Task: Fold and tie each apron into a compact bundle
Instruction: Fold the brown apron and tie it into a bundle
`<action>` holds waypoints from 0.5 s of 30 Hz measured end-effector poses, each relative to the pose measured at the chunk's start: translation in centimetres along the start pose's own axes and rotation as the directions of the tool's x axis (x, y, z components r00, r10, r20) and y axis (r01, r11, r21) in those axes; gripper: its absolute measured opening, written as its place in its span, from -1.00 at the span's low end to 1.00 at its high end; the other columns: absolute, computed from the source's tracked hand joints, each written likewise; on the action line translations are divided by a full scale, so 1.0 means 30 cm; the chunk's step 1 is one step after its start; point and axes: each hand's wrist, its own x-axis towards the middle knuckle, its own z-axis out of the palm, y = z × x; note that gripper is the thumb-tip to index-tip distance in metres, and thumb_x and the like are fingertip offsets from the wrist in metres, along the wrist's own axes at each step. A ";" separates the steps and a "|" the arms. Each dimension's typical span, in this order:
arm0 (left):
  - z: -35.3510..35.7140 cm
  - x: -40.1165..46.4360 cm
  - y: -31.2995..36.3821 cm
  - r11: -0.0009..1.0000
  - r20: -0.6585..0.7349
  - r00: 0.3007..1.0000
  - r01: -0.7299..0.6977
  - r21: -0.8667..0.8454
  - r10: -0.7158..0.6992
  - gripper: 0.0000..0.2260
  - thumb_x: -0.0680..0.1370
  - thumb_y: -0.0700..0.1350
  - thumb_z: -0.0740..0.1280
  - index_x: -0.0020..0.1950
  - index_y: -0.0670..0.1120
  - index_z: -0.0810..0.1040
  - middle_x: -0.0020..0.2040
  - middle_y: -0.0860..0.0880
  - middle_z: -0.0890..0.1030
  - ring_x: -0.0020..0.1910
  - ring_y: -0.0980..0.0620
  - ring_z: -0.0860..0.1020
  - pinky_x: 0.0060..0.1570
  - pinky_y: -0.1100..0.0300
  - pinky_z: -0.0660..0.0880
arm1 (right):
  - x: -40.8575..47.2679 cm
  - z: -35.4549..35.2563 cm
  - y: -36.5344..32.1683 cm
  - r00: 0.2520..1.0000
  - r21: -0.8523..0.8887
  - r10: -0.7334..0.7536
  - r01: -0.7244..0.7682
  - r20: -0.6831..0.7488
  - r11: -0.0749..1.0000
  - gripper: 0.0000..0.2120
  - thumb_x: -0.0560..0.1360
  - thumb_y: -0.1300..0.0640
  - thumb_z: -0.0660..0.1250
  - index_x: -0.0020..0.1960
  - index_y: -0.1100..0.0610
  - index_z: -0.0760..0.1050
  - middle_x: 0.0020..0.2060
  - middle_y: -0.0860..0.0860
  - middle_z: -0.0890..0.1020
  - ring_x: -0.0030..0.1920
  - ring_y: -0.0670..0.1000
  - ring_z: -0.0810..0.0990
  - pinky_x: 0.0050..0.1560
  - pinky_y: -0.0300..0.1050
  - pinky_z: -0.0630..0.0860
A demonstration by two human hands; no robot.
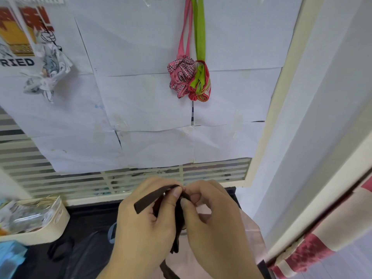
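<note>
Dark strap (155, 196) between both hands

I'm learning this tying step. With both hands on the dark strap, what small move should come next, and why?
Probably pull the dark strap snug. The left hand and right hand both pinch it at the dark bundle, and its loose end still sticks out.
</note>
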 end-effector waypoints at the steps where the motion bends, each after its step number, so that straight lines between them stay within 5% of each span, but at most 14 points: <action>1: 0.000 0.004 0.004 1.000 -0.004 1.000 -0.002 -0.005 0.002 -0.72 0.58 -0.22 0.45 -0.13 0.20 0.64 -0.08 0.26 0.64 -0.05 0.25 0.63 -0.12 0.50 0.46 | 0.003 -0.001 -0.001 1.000 0.010 0.006 -0.006 0.003 1.000 -0.75 0.50 0.25 0.44 -0.15 -0.12 0.61 -0.11 -0.15 0.56 -0.01 -0.07 0.58 -0.18 -0.17 0.65; 5: -0.007 0.012 0.009 0.999 0.023 1.000 -0.010 -0.043 0.011 -0.72 0.59 -0.23 0.44 -0.12 0.18 0.65 -0.09 0.21 0.66 -0.06 0.18 0.65 -0.16 0.42 0.51 | 0.013 -0.003 0.002 1.000 0.000 0.001 -0.001 -0.003 1.000 -0.79 0.50 0.17 0.45 -0.19 -0.11 0.56 -0.21 -0.12 0.56 -0.10 -0.07 0.57 -0.22 -0.31 0.56; 11: -0.025 0.021 0.003 0.997 0.108 0.994 0.033 -0.069 -0.026 -0.73 0.55 -0.22 0.45 -0.14 0.20 0.65 -0.09 0.20 0.67 -0.05 0.16 0.64 -0.13 0.43 0.49 | 0.037 -0.046 0.006 0.983 0.117 0.044 -0.066 0.179 0.991 -0.83 0.52 0.20 0.47 -0.17 -0.04 0.59 -0.26 -0.03 0.62 -0.25 -0.10 0.65 -0.32 -0.27 0.56; 15: -0.021 0.019 -0.001 0.993 0.114 0.992 0.063 -0.099 -0.052 -0.79 0.55 -0.17 0.44 -0.06 0.18 0.66 -0.11 0.18 0.68 -0.08 0.16 0.66 -0.18 0.36 0.53 | 0.026 -0.056 0.001 0.993 -0.068 -0.016 0.024 0.120 0.997 -0.88 0.53 0.05 0.47 -0.12 -0.06 0.54 -0.14 -0.11 0.65 -0.16 -0.07 0.69 -0.25 -0.30 0.57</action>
